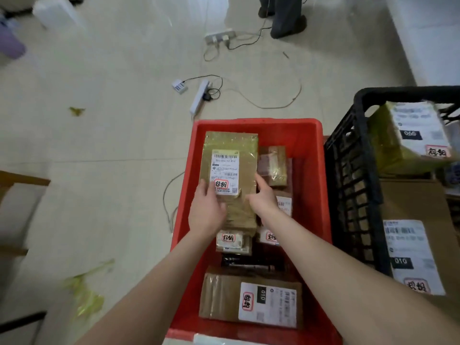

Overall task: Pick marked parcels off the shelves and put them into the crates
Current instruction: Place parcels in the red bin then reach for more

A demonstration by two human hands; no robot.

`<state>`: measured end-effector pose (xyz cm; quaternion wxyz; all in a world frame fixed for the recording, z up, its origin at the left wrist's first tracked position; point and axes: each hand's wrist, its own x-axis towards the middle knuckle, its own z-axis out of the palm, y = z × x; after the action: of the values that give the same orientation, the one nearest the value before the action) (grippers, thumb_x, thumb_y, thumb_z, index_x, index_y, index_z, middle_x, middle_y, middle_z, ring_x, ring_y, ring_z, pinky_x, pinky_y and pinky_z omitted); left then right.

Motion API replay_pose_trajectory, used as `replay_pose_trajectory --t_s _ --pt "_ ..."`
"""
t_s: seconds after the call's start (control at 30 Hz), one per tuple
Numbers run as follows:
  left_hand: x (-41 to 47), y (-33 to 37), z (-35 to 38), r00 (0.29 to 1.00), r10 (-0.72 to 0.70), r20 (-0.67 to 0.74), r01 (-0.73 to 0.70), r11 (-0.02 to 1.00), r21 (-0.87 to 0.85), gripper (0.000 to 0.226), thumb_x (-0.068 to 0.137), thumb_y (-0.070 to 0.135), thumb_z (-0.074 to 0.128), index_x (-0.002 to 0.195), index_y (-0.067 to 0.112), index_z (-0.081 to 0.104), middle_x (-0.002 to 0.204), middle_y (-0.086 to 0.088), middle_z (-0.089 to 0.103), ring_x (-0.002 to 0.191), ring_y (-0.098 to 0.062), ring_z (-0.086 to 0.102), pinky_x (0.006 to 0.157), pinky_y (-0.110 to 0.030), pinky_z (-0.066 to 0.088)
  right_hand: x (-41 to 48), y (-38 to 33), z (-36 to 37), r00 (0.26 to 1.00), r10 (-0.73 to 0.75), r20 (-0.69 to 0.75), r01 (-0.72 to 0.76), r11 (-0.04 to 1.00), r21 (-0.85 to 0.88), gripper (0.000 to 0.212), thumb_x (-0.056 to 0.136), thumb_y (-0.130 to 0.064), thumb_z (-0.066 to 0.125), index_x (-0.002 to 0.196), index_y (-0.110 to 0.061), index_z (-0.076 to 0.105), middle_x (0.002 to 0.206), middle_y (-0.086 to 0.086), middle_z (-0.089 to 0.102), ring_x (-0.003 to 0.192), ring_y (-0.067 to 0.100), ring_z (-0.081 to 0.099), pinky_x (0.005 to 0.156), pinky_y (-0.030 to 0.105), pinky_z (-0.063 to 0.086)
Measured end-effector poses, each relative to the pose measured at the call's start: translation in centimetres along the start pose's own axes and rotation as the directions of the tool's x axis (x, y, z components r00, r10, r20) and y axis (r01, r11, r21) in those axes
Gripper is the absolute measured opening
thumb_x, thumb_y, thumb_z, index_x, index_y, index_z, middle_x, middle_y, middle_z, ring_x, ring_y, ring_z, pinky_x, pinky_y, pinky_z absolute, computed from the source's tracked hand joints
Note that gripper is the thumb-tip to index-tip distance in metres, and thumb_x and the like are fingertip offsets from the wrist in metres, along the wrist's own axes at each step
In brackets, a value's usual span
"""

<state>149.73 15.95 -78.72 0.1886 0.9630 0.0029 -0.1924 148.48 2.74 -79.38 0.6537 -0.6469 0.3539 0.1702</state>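
A long brown taped parcel (230,155) with a white label and a red mark lies over the other parcels in the red crate (307,138). My left hand (206,210) grips its near left edge, thumb on the label. My right hand (263,197) holds its right edge. Beneath it are several smaller marked parcels, among them a flat brown box (224,297) labelled 010 at the crate's near end. To the right stands a black lattice crate (353,185) with a marked parcel (408,135) tilted on top and a large marked box (418,250) below.
Power strips (199,95) and loose cables (273,100) lie on the pale tiled floor beyond the red crate. A person's legs (286,18) stand at the top. Yellow-green tape scraps (87,292) lie at the lower left, beside wooden furniture (22,180).
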Motion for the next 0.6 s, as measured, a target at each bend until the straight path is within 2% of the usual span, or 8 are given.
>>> replay_pose_trajectory --t_s 0.1,0.2,0.33,0.4,0.47,0.6 --pt "0.1 -0.4 0.8 0.999 0.041 0.014 -0.041 0.999 0.024 0.063 0.093 0.015 0.049 0.151 0.014 0.023 0.159 -0.005 0.016 0.146 -0.020 0.018 0.114 -0.038 0.026 0.6 -0.5 0.7 1.000 -0.015 0.015 0.015 1.000 0.026 0.067 0.091 0.001 0.053 0.149 -0.025 0.031 0.142 0.002 0.047 0.102 0.012 0.049 0.078 0.022 0.043" --pt "0.5 -0.4 1.2 0.998 0.047 0.032 -0.048 0.998 0.043 0.063 0.094 0.016 0.049 0.151 0.013 0.023 0.159 -0.006 0.018 0.146 -0.020 0.017 0.116 -0.038 0.024 0.8 -0.5 0.8 0.999 -0.014 0.042 0.014 1.000 0.002 0.069 0.092 0.003 0.050 0.150 -0.025 0.028 0.144 0.004 0.045 0.098 0.011 0.046 0.071 0.020 0.044" --pt "0.4 -0.2 1.4 0.994 0.099 0.050 -0.104 0.989 0.103 0.065 0.092 0.020 0.050 0.151 0.012 0.023 0.158 -0.009 0.020 0.145 -0.024 0.019 0.117 -0.041 0.026 0.4 -0.1 0.1 0.997 -0.030 0.066 0.035 0.997 -0.074 0.072 0.091 -0.002 0.054 0.152 -0.027 0.024 0.147 0.001 0.043 0.102 0.010 0.047 0.080 0.022 0.039" --pt "-0.1 -0.1 1.1 0.989 0.127 0.073 -0.136 0.983 0.126 0.068 0.091 0.023 0.052 0.151 0.013 0.022 0.158 -0.009 0.017 0.145 -0.024 0.019 0.116 -0.042 0.028 -0.5 0.7 -0.3 0.997 -0.071 0.001 0.070 0.981 -0.181 0.072 0.091 -0.012 0.058 0.152 -0.027 0.023 0.152 0.001 0.035 0.119 0.015 0.046 0.086 0.025 0.038" --pt "-0.9 0.1 0.6 0.981 0.168 0.101 -0.183 0.968 0.173 0.072 0.090 0.027 0.055 0.151 0.015 0.019 0.159 -0.009 0.014 0.145 -0.025 0.019 0.114 -0.042 0.030 -1.8 1.7 -1.1 0.992 -0.112 -0.054 0.086 0.933 -0.350 0.072 0.091 -0.022 0.058 0.152 -0.028 0.022 0.156 0.000 0.027 0.135 0.021 0.038 0.097 0.032 0.039" --pt "-3.3 1.1 -0.1 0.939 0.295 0.175 -0.336 0.893 0.300 0.078 0.089 0.036 0.058 0.152 0.019 0.014 0.160 -0.010 0.012 0.145 -0.028 0.021 0.113 -0.043 0.033 -5.7 3.8 -3.4 0.979 -0.175 -0.106 0.074 0.787 -0.613 0.074 0.089 -0.026 0.058 0.152 -0.031 0.020 0.156 -0.003 0.024 0.137 0.023 0.034 0.102 0.037 0.038"
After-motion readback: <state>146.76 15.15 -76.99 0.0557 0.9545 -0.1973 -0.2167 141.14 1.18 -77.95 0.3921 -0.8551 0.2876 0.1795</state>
